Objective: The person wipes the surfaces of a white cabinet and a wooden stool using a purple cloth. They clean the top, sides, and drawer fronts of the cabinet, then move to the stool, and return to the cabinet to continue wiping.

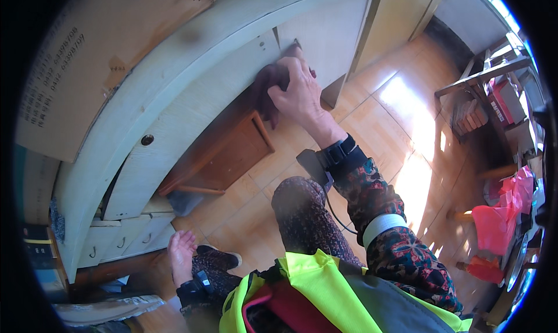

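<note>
In the head view my right hand (301, 88) grips a dark maroon cloth (266, 86). The cloth lies against the front of a pale wooden desk (209, 95), by the gap beside a light panel (322, 36). Part of the cloth is hidden behind my fingers, and one end hangs below. My left hand (181, 248) is empty at the lower left, fingers extended, near a row of small drawers (122, 242) with hooked handles. A round lock (148, 139) sits in the desk front between both hands.
A cardboard box (113, 40) bearing writing stands on the desk top. Beneath the desk front is a reddish-brown wooden stool (235, 152). On the right, a wooden rack (484, 78) and pink plastic bags (497, 219) border the sunlit tile floor (366, 123).
</note>
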Available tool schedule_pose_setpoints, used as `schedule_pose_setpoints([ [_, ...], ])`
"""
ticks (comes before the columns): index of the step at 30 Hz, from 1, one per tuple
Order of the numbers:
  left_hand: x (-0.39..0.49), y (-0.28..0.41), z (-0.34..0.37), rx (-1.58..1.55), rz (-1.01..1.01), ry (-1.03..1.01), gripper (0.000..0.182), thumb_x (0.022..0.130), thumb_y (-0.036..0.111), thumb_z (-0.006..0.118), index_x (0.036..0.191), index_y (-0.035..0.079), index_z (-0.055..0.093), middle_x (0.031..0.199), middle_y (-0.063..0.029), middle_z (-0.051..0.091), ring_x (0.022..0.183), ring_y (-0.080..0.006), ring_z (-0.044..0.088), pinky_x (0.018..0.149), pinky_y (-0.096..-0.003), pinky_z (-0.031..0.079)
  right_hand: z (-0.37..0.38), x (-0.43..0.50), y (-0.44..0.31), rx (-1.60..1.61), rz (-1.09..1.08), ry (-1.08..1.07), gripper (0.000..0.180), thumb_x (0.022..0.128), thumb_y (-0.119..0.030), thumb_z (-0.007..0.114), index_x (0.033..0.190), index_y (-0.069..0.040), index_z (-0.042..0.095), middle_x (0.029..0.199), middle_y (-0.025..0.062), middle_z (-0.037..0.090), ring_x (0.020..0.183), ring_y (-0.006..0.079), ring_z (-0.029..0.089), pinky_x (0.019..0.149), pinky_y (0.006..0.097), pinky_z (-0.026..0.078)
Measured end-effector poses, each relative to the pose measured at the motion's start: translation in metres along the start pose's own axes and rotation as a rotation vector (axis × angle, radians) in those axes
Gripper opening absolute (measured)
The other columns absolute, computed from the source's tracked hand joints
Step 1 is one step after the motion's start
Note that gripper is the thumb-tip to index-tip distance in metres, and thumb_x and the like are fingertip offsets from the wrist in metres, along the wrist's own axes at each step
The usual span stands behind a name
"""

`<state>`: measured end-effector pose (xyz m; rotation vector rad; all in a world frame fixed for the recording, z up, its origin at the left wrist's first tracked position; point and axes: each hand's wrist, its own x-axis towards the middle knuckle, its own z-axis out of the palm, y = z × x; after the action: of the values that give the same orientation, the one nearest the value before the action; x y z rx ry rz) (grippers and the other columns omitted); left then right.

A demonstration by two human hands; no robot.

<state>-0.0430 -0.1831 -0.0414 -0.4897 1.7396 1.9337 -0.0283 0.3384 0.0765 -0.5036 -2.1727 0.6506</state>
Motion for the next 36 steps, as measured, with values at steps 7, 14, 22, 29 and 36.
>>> schedule_pose_setpoints([
  [7,-0.003,0.003,0.005,0.051,-0.003,0.02,0.029,0.094,0.034,0.061,0.111,0.01,0.058,0.106,-0.0137,0.067,0.093,-0.025,0.064,0.069,-0.0347,0.051,0.0,0.002,-0.008,-0.196,0.114,-0.236,0.048,0.069,-0.017,0.071,0.106,0.003,0.048,0.146,0.0417,0.024,0.091,0.0454,0.065,0.083,0.0493,0.054],
  [14,0.003,0.006,0.016,0.031,0.01,-0.001,0.029,0.095,0.035,0.061,0.11,0.011,0.058,0.104,-0.0124,0.066,0.092,-0.0244,0.063,0.071,-0.0349,0.05,0.018,-0.018,0.004,-0.128,0.13,-0.185,0.046,0.068,-0.017,0.072,0.106,-0.002,0.051,0.15,0.0361,0.022,0.095,0.0434,0.064,0.083,0.0484,0.053],
  [22,0.006,0.002,0.009,0.021,0.009,-0.002,0.029,0.095,0.035,0.06,0.11,0.01,0.057,0.104,-0.0127,0.065,0.093,-0.024,0.062,0.072,-0.0359,0.05,-0.021,-0.006,0.08,0.563,0.385,0.133,0.021,0.074,-0.008,0.067,0.095,-0.003,0.067,0.081,0.0046,0.068,0.073,0.0087,0.062,0.066,0.0276,0.053],
  [29,0.003,0.001,0.007,0.053,0.005,0.035,0.03,0.094,0.034,0.062,0.111,0.011,0.057,0.105,-0.0131,0.065,0.093,-0.0251,0.062,0.07,-0.036,0.05,-0.012,0.065,0.082,0.255,-0.058,0.361,0.034,0.072,-0.02,0.077,0.101,-0.008,0.065,0.099,0.0145,0.063,0.09,0.0317,0.062,0.081,0.0393,0.052],
  [36,0.013,-0.002,0.023,0.042,-0.025,0.001,0.03,0.093,0.032,0.062,0.111,0.009,0.057,0.103,-0.0132,0.066,0.09,-0.0261,0.063,0.069,-0.0363,0.05,0.005,0.027,0.088,0.2,0.23,0.255,0.03,0.074,-0.024,0.076,0.097,-0.009,0.063,0.091,0.0145,0.061,0.089,0.0337,0.061,0.076,0.042,0.051],
])
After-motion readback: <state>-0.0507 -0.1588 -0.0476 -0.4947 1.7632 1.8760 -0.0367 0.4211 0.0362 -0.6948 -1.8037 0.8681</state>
